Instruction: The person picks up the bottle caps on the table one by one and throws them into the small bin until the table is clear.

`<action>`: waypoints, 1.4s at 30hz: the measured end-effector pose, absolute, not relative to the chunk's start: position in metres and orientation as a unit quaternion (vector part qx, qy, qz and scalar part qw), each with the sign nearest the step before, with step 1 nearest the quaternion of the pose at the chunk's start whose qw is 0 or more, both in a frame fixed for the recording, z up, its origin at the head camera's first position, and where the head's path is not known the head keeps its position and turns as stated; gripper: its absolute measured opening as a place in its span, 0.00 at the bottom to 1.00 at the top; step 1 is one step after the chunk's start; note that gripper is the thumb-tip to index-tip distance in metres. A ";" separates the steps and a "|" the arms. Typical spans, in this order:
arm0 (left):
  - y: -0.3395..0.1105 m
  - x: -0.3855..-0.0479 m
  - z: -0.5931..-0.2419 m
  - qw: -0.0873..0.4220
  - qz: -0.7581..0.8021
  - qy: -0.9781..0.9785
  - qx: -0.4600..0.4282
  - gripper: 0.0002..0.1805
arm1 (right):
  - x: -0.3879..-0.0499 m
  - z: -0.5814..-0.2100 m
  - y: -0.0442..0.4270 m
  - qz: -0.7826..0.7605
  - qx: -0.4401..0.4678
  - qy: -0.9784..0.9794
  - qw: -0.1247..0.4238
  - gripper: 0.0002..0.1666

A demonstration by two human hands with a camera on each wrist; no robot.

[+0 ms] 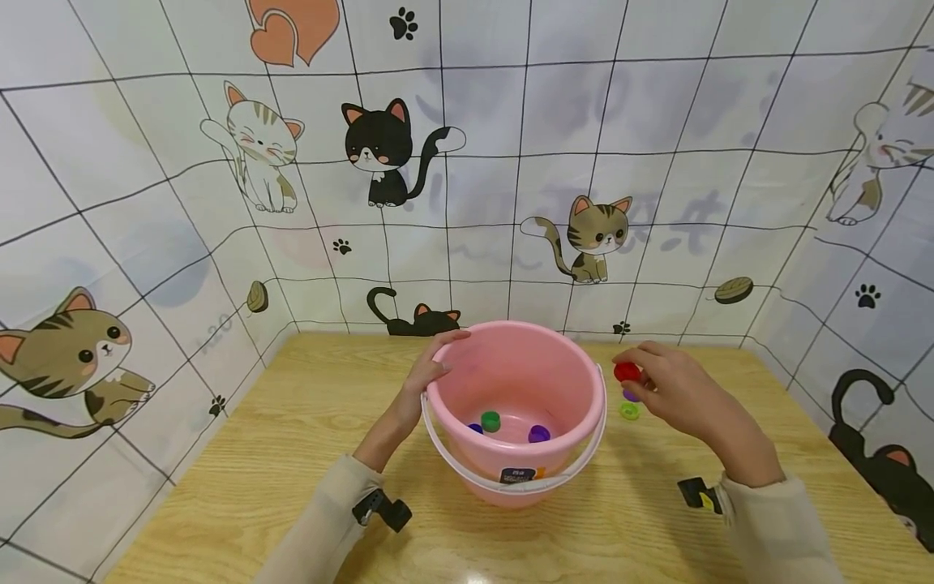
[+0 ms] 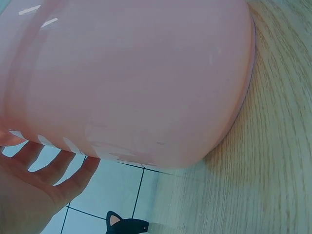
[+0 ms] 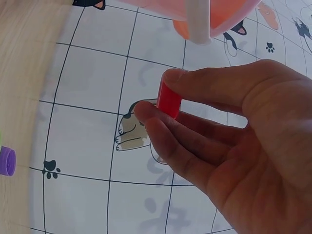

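Observation:
A pink bucket (image 1: 511, 357) with a white handle (image 1: 521, 488) stands on the table. My left hand (image 1: 422, 377) grips its left rim; in the left wrist view, the fingers of that hand (image 2: 34, 190) lie against the outer wall. Right of the bucket, my right hand (image 1: 671, 385) pinches a red bottle cap (image 1: 627, 371) between thumb and fingers, also seen as a red cap (image 3: 168, 101) in the right wrist view. Inside the bucket lie a green cap (image 1: 490, 421), a purple cap (image 1: 539, 434) and a partly hidden blue cap (image 1: 476, 427).
On the wooden table (image 1: 292, 454), a lime-green cap (image 1: 629, 411) and a partly covered purple cap (image 1: 631, 396) lie below the right hand. White sheeting (image 1: 481, 195) printed with cats and grid lines rises behind and on both sides.

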State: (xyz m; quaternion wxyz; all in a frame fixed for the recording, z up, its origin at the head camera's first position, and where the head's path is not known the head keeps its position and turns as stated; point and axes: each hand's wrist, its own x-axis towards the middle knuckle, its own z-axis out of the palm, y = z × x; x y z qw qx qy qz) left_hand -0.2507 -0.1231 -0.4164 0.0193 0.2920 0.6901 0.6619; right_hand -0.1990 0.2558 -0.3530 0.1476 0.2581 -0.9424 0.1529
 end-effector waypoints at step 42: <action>-0.122 -0.250 -0.416 0.026 0.666 0.687 0.288 0.32 | -0.180 -0.336 0.247 0.143 0.281 -0.928 0.196 0.21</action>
